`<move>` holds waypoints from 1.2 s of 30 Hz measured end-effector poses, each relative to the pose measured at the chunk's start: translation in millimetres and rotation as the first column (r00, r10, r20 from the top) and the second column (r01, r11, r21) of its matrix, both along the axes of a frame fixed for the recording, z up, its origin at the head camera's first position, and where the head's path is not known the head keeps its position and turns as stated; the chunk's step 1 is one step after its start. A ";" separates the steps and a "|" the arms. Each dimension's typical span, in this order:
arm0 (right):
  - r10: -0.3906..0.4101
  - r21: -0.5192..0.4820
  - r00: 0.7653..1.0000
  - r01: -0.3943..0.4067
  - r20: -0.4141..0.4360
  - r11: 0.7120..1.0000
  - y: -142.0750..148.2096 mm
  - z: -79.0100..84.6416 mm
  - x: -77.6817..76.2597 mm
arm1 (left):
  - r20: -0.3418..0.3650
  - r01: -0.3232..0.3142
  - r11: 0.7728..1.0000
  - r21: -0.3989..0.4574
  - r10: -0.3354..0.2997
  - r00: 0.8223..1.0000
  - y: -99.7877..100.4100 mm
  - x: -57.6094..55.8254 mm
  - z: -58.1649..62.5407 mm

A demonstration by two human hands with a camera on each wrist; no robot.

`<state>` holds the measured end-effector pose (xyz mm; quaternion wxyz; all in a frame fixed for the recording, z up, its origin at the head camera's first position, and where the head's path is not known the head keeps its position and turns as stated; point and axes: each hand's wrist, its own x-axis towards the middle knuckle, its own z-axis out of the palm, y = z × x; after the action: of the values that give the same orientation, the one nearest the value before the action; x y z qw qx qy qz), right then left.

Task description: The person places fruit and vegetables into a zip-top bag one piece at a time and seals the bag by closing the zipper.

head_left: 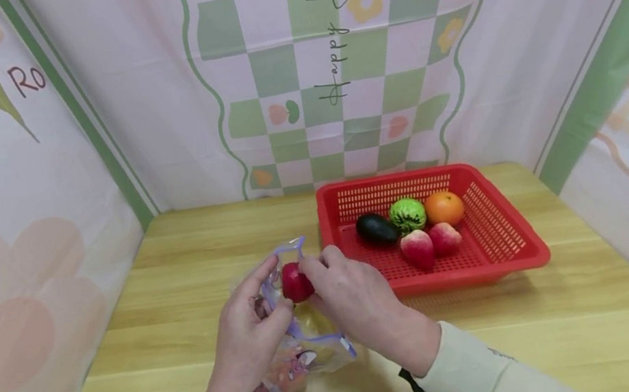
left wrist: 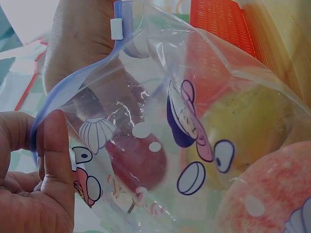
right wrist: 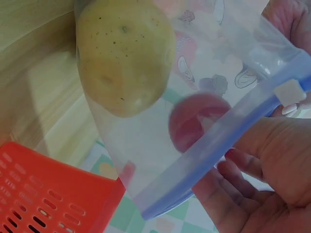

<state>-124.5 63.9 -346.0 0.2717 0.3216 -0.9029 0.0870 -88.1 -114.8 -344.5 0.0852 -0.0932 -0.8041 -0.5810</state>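
The wooden tabletop (head_left: 179,357) stretched from the zip bag (head_left: 321,338) out to its left edge, and more of it ran along the front of the red plastic basket (head_left: 454,282). At the far edge hung a printed cloth (head_left: 180,142). On the right there was little room: in the head view the right hand (head_left: 359,296) overlapped the basket's left side. Inside the basket lay a dark eggplant (head_left: 376,228), a green fruit (head_left: 408,215), an orange (head_left: 444,209) and two peaches (head_left: 417,249).

The left hand (head_left: 245,339) gripped the bag's blue-edged mouth, spread apart around the round red fruit (head_left: 296,282). The right hand pinched that fruit, which sat at its fingertips, just inside the mouth. Deeper in the clear film were a speckled yellow potato (right wrist: 124,56) and a pink-mottled fruit (left wrist: 257,204).
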 end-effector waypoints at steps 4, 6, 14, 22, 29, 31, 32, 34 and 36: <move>-0.002 0.051 0.999 0.004 -0.038 0.999 0.1 -1.8 -1.5 | -0.018 0.012 1.000 0.020 -0.011 1.000 -2.3 -3.6 -8.2; -0.006 0.065 0.999 0.009 -0.045 0.998 0.0 -2.6 -1.8 | -0.018 0.012 1.000 0.026 -0.012 1.000 -2.2 -3.6 -8.5; 0.004 0.049 0.999 -0.002 -0.041 0.999 1.1 -4.5 -2.9 | -0.024 0.004 1.000 0.029 -0.003 1.000 -0.9 -3.4 -8.1; 0.015 0.014 1.000 -0.015 -0.020 1.000 11.1 -0.2 -4.8 | -0.026 -0.003 1.000 0.028 0.003 1.000 -1.1 -1.4 -8.8; 0.005 -0.050 1.000 -0.007 -0.027 0.999 28.5 14.6 -11.8 | -0.021 0.002 0.999 0.037 -0.001 1.000 -1.2 -1.0 -9.4; -0.023 -0.054 1.000 0.022 -0.011 0.998 34.8 20.4 -14.1 | -0.017 0.001 0.999 0.042 -0.001 1.000 -1.1 -1.0 -9.6; -0.047 -0.050 0.999 0.047 0.003 0.998 38.1 23.7 -15.3 | -0.015 0.001 0.999 0.044 0.000 1.000 -1.1 -1.0 -9.7; -0.099 -0.036 0.994 0.101 0.047 0.994 45.3 30.3 -18.0 | -0.010 0.000 0.999 0.048 0.000 1.000 -0.9 -1.0 -9.9; -0.152 -0.017 0.982 0.155 0.115 0.988 53.1 36.9 -21.1 | -0.009 -0.001 0.999 0.051 0.001 1.000 -0.8 -1.0 -10.0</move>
<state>-145.6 117.0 -309.1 0.2300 0.2419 -0.9378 0.0954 -89.1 -115.5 -354.5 0.0914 -0.0931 -0.7885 -0.6010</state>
